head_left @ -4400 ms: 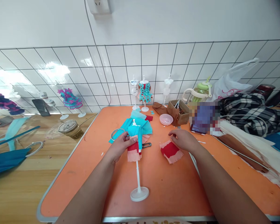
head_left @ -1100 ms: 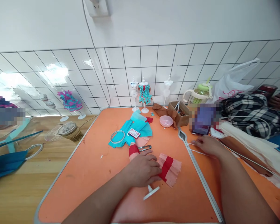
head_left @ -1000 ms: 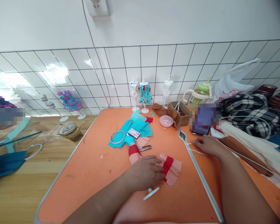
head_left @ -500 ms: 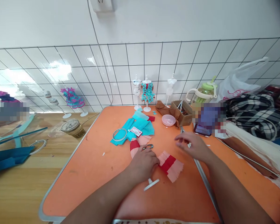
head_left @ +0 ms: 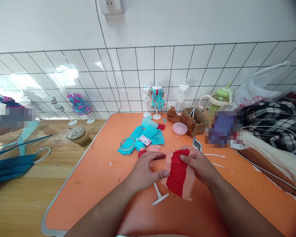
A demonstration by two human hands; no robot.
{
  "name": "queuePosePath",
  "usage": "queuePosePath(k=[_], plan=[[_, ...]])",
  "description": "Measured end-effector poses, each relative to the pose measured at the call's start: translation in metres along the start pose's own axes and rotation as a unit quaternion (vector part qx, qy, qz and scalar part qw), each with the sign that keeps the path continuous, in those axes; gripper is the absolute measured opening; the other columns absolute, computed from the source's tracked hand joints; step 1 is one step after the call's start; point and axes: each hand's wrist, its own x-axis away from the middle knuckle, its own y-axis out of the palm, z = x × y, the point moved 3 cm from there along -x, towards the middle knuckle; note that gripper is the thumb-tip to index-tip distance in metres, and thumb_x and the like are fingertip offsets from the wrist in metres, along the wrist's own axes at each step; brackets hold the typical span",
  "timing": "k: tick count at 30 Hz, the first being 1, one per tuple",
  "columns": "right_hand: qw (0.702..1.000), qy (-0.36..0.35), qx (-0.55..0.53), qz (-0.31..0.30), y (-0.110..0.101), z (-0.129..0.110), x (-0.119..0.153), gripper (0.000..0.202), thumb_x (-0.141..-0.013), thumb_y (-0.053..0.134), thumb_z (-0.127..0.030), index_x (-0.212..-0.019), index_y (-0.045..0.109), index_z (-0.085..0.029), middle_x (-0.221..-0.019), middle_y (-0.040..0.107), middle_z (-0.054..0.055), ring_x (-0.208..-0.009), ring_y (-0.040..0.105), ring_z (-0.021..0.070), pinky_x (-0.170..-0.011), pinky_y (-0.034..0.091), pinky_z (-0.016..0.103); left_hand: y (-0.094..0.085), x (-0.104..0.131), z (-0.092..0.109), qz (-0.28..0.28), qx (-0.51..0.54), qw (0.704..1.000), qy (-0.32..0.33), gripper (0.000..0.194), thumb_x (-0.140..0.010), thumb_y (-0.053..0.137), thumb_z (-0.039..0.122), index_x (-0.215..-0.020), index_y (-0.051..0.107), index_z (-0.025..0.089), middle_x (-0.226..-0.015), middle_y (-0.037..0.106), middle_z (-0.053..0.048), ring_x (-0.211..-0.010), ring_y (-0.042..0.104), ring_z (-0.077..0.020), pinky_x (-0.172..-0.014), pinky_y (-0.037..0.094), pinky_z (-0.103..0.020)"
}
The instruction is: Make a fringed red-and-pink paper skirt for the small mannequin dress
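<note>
My right hand pinches the upper right edge of a pink cloth piece with a wide red band, thumb on the front. My left hand is at the cloth's left side, thumb and fingers spread apart; its thumb tip is by the edge, and whether it touches I cannot tell. Under that hand a small dress form lies on its side, its white base and stem showing. Red and pink cloth shows at its far end; the middle is hidden by my left hand.
Turquoise cloth with a hoop and a label card lies ahead. Behind stand small dress forms. A pink bowl, a wooden box and a green-lidded jug are right. A jar stands left.
My right hand has come left and taken hold of the pink and red cloth, lifting it from the table. My left hand has opened from its closed grip on the dress form.
</note>
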Motion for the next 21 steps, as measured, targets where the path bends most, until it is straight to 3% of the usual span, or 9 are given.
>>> queuePosePath(k=[4,6,10,12,14,16,18,19,21], plan=[[0.996,0.014,-0.087,0.0,0.003,0.001,0.0,0.03,-0.072,0.079,-0.033,-0.086,0.057,-0.018,-0.072,0.067,-0.001,-0.061,0.061,0.0114,-0.06,0.047,0.023,0.005,-0.001,0.006,-0.027,-0.037,0.999,0.006,0.017,-0.079,0.067,0.035,-0.087,0.073,0.021,-0.097,0.073,-0.005,-0.099,0.063,-0.0231,-0.091,0.048,-0.035],[0.996,0.01,-0.091,-0.001,0.004,0.003,-0.001,0.029,-0.073,0.079,-0.033,-0.086,0.058,-0.017,-0.071,0.066,-0.001,-0.061,0.061,0.0111,-0.06,0.048,0.023,0.006,-0.001,0.008,-0.033,-0.017,0.999,0.019,0.014,-0.082,0.064,0.031,-0.077,0.071,0.02,-0.088,0.073,-0.003,-0.089,0.065,-0.019,-0.09,0.049,-0.032],[0.998,-0.029,0.0,0.064,-0.005,0.003,-0.003,0.03,-0.074,0.076,-0.039,-0.089,0.059,-0.019,-0.072,0.068,0.001,-0.063,0.063,0.017,-0.061,0.049,0.029,0.006,-0.001,0.004,0.0,-0.056,0.998,0.029,0.018,-0.083,0.063,0.035,-0.091,0.071,0.021,-0.101,0.072,-0.005,-0.1,0.063,-0.0216,-0.095,0.047,-0.035],[0.958,-0.16,0.122,0.205,-0.017,-0.004,0.0,0.026,-0.078,0.07,-0.041,-0.091,0.06,-0.02,-0.077,0.07,0.003,-0.071,0.065,0.0218,-0.066,0.05,0.034,0.003,-0.001,0.0,0.046,-0.124,0.99,0.045,0.038,-0.082,0.064,0.039,-0.117,0.064,0.023,-0.122,0.065,-0.008,-0.116,0.056,-0.025,-0.1,0.043,-0.039],[0.849,-0.327,0.29,0.298,-0.021,-0.012,0.007,0.016,-0.083,0.064,-0.035,-0.092,0.063,-0.022,-0.089,0.071,0.006,-0.086,0.065,0.025,-0.078,0.049,0.038,0.0,-0.001,-0.002,0.09,-0.196,0.974,0.07,0.051,-0.083,0.063,0.038,-0.132,0.053,0.024,-0.132,0.058,-0.009,-0.121,0.05,-0.0263,-0.1,0.041,-0.042],[0.748,-0.414,0.461,0.238,-0.014,-0.011,0.006,0.011,-0.085,0.059,-0.024,-0.093,0.066,-0.022,-0.098,0.072,0.008,-0.096,0.063,0.0257,-0.089,0.045,0.041,-0.002,-0.001,-0.002,0.124,-0.262,0.952,0.094,0.047,-0.086,0.059,0.034,-0.132,0.052,0.025,-0.127,0.061,-0.009,-0.117,0.052,-0.0261,-0.098,0.04,-0.044],[0.712,-0.386,0.574,0.116,-0.005,0.0,-0.002,0.016,-0.084,0.054,-0.017,-0.091,0.068,-0.021,-0.095,0.073,0.008,-0.093,0.064,0.025,-0.087,0.045,0.04,-0.004,-0.001,0.0,0.143,-0.312,0.933,0.11,0.037,-0.089,0.055,0.032,-0.125,0.058,0.025,-0.117,0.065,-0.007,-0.11,0.055,-0.0256,-0.096,0.039,-0.045],[0.719,-0.349,0.595,0.079,-0.003,0.005,-0.006,0.018,-0.083,0.053,-0.016,-0.089,0.069,-0.021,-0.092,0.073,0.008,-0.09,0.065,0.0244,-0.084,0.046,0.038,-0.004,-0.001,0.0,0.143,-0.329,0.927,0.114,0.031,-0.09,0.054,0.031,-0.119,0.062,0.026,-0.113,0.067,-0.006,-0.106,0.056,-0.0252,-0.095,0.039,-0.045],[0.784,-0.259,0.56,0.071,-0.004,0.012,-0.013,0.017,-0.084,0.053,-0.019,-0.086,0.069,-0.022,-0.088,0.074,0.007,-0.084,0.066,0.0235,-0.077,0.048,0.036,-0.004,-0.001,0.001,0.131,-0.334,0.927,0.113,0.024,-0.09,0.053,0.031,-0.109,0.067,0.026,-0.108,0.068,-0.005,-0.102,0.057,-0.0248,-0.095,0.038,-0.045]])
